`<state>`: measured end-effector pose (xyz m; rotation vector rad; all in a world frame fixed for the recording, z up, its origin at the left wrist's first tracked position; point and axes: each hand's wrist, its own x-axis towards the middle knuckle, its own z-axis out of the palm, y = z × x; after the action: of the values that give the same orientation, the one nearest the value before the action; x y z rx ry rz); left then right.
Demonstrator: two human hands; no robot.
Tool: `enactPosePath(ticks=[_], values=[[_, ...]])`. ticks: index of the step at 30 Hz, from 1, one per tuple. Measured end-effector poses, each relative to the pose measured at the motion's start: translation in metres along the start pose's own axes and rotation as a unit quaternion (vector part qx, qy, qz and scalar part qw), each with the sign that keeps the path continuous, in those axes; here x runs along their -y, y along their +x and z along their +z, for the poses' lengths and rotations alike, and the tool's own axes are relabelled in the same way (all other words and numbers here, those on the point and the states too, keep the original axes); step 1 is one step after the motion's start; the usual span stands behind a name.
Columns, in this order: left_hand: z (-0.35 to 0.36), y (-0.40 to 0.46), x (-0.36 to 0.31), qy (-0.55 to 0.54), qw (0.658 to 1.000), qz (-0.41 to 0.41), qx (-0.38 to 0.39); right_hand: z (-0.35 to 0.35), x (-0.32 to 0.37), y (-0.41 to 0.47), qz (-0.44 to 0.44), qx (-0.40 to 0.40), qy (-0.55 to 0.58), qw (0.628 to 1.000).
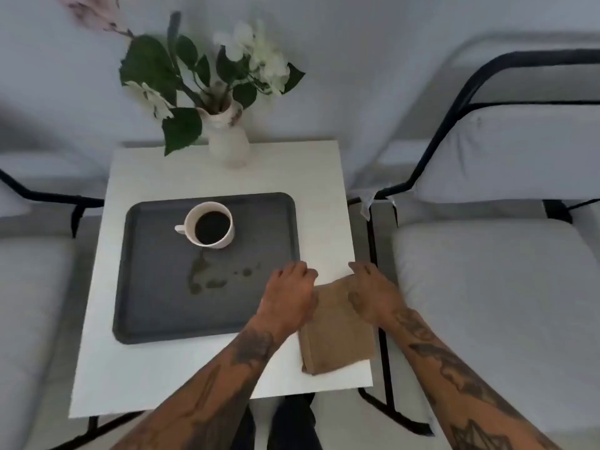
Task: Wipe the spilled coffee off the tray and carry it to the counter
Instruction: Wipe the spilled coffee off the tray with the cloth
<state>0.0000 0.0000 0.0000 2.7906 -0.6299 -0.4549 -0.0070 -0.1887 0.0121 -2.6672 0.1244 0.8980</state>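
A dark grey tray (pixel 152 306) lies on a small white table (pixel 136 378). On the tray stands a white cup (pixel 212 227) full of black coffee, with brownish spilled coffee (pixel 211 276) in front of it. A folded tan cloth (pixel 337 332) lies on the table right of the tray. My left hand (pixel 289 295) rests over the tray's right edge, touching the cloth's left side. My right hand (pixel 373 292) lies on the cloth's far right corner. Whether either hand grips the cloth is not clear.
A white vase (pixel 229 142) with green leaves and white flowers stands at the table's far edge. Black-framed chairs with pale cushions flank the table, one to the left (pixel 29 287) and one to the right (pixel 493 303). A wall is behind.
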Motion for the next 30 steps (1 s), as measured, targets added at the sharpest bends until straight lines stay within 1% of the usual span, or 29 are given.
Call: enactPosePath(ticks=[1, 2, 3, 4, 5, 8, 9, 12, 14, 15, 17, 18, 19, 22, 25, 27, 28, 30], values=[[0.014, 0.008, -0.008, 0.019, 1.0, 0.012, -0.001, 0.008, -0.005, 0.006, 0.016, 0.0, -0.002, 1.0], [0.024, 0.014, -0.015, 0.03, 0.999, 0.003, -0.012, 0.016, -0.011, 0.013, 0.027, -0.007, 0.012, 1.0], [0.035, 0.017, -0.021, 0.048, 0.999, 0.01, -0.008, 0.024, -0.014, 0.015, 0.026, -0.007, 0.02, 0.999], [0.04, 0.018, -0.027, 0.058, 0.998, -0.006, 0.006, 0.03, -0.019, 0.016, 0.021, -0.005, 0.032, 0.999], [0.047, 0.018, -0.03, 0.078, 0.997, -0.004, -0.004, 0.035, -0.022, 0.018, 0.015, -0.016, 0.041, 0.999], [0.049, 0.011, -0.038, 0.103, 0.994, -0.021, 0.01, 0.038, -0.03, 0.018, 0.0, -0.063, 0.041, 0.997], [0.05, 0.01, -0.041, 0.108, 0.994, -0.016, 0.011, 0.037, -0.029, 0.017, 0.0, -0.067, 0.047, 0.997], [0.047, 0.008, -0.044, 0.113, 0.992, -0.013, 0.053, 0.036, -0.03, 0.007, -0.01, -0.054, 0.061, 0.997], [0.042, 0.006, -0.043, 0.094, 0.994, 0.014, 0.054, 0.032, -0.034, -0.008, -0.027, -0.058, 0.104, 0.993], [0.038, 0.003, -0.042, 0.074, 0.995, 0.03, 0.067, 0.027, -0.035, -0.019, -0.035, -0.061, 0.132, 0.989], [0.034, 0.0, -0.041, 0.023, 0.997, 0.065, 0.036, 0.016, -0.033, -0.043, -0.036, -0.045, 0.193, 0.98], [0.031, -0.002, -0.042, -0.012, 0.996, 0.08, 0.033, 0.01, -0.033, -0.054, -0.031, -0.027, 0.216, 0.976], [0.027, -0.007, -0.045, -0.051, 0.994, 0.088, 0.05, 0.007, -0.033, -0.065, -0.024, -0.016, 0.225, 0.974], [0.012, -0.026, -0.046, -0.177, 0.976, 0.088, 0.085, -0.006, -0.028, -0.093, 0.001, -0.045, 0.192, 0.98], [-0.007, -0.057, -0.028, -0.247, 0.962, 0.096, 0.066, -0.024, -0.006, -0.117, 0.013, -0.049, 0.17, 0.984], [-0.021, -0.085, -0.006, -0.315, 0.944, 0.072, 0.061, -0.03, 0.018, -0.125, 0.005, -0.036, 0.148, 0.988], [-0.029, -0.101, 0.008, -0.356, 0.931, 0.037, 0.066, -0.03, 0.033, -0.126, -0.012, -0.028, 0.147, 0.989], [-0.047, -0.131, 0.037, -0.441, 0.894, -0.036, 0.068, -0.028, 0.065, -0.126, -0.048, 0.004, 0.164, 0.985]])
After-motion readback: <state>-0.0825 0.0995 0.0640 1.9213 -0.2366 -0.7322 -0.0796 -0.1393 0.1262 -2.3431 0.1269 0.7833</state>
